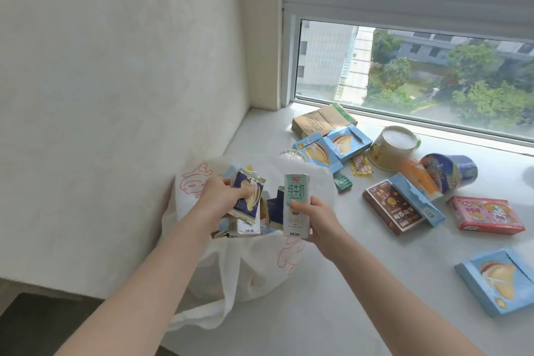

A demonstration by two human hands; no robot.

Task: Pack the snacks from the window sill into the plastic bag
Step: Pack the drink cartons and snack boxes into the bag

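A white plastic bag (254, 266) with pink drawings lies open on the window sill (361, 283), several packets showing inside it. Over its mouth my left hand (222, 196) grips a dark blue snack packet (248, 196). My right hand (315, 220) holds an upright pale green milk carton (296, 202) above the bag. More snacks lie on the sill to the right: blue boxes (332, 147), a brown box (393, 208), a pink-red box (488, 217) and another blue box (497, 280).
A tan paper packet (320, 120) lies by the window. Two tipped cups (396, 150) (450, 173), a small green packet (343, 183) and an orange sachet (361, 166) lie mid-sill. A wall stands to the left; the sill's front edge runs past the bag.
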